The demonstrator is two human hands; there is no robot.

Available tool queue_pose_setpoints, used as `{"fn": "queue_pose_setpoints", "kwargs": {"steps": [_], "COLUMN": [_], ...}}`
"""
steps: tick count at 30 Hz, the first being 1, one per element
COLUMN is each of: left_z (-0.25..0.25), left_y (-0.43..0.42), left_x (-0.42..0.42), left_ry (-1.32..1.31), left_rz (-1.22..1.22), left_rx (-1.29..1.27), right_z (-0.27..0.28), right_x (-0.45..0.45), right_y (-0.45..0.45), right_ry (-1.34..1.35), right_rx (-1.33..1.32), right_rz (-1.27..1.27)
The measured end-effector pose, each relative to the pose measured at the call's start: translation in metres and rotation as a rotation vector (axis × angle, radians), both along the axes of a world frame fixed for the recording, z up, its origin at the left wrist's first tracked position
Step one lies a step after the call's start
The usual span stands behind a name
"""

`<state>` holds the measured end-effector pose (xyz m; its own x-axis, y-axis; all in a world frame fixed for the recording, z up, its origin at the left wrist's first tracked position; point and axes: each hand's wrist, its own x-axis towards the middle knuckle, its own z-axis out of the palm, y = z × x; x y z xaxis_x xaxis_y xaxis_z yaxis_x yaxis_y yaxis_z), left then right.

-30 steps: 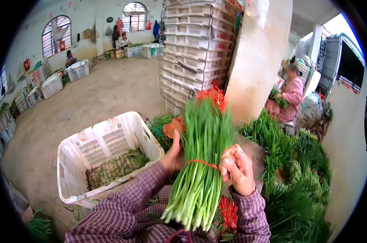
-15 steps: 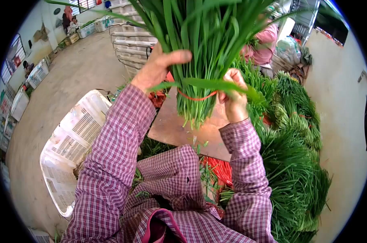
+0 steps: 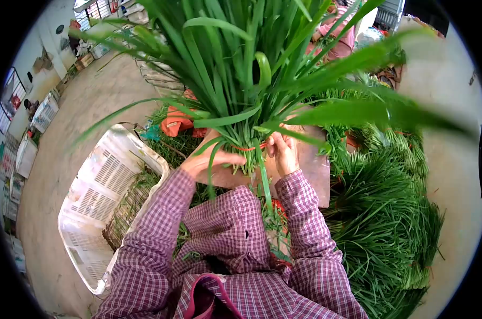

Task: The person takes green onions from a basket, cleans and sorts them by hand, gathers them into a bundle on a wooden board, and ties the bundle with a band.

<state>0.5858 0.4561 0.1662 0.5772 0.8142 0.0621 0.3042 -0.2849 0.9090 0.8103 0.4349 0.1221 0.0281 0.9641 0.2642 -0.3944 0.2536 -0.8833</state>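
A thick bunch of garlic chives (image 3: 225,80) stands upright in front of me, its long leaves fanning out over the upper view. An orange-red band (image 3: 249,148) circles its stems near the cut ends. My left hand (image 3: 212,159) grips the stems from the left, thumb across the front, the other fingers mostly hidden by stems and leaves. At the right side of the stems, my right hand (image 3: 284,153) is closed with its fingertips pinching the band. Under the bunch lies a brown board (image 3: 310,181), in front of my knees.
To the left stands a white plastic crate (image 3: 86,212) with plant scraps inside. Tied chive bunches (image 3: 379,207) are piled along my right. An orange cloth (image 3: 176,121) lies beyond the board. Another person in pink (image 3: 339,45) sits at the back right, and crates (image 3: 44,112) line the left wall.
Both hands have come down and nearer to me with the bunch, and its leaves now spread wider. My left hand sits lower on the stems, close to the band.
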Motion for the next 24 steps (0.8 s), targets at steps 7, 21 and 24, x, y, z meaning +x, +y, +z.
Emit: {"fn": "queue_pose_setpoints", "kwargs": {"steps": [7,21,24], "left_z": [0.025,0.113,0.114], "left_y": [0.012,0.048,0.057], "left_x": [0.031,0.079,0.096], "left_ry": [-0.437,-0.309,-0.157], "left_rz": [0.236,-0.072,-0.170], "left_rx": [-0.189,-0.119,-0.048], "right_z": [0.059,0.041,0.030], "right_x": [-0.011,-0.030,-0.045], "right_y": [-0.004,-0.025,-0.043], "right_ry": [0.100,0.403,0.464], "right_rx": [0.165,0.128,0.088], "right_rz": [-0.061,-0.109,-0.242]}}
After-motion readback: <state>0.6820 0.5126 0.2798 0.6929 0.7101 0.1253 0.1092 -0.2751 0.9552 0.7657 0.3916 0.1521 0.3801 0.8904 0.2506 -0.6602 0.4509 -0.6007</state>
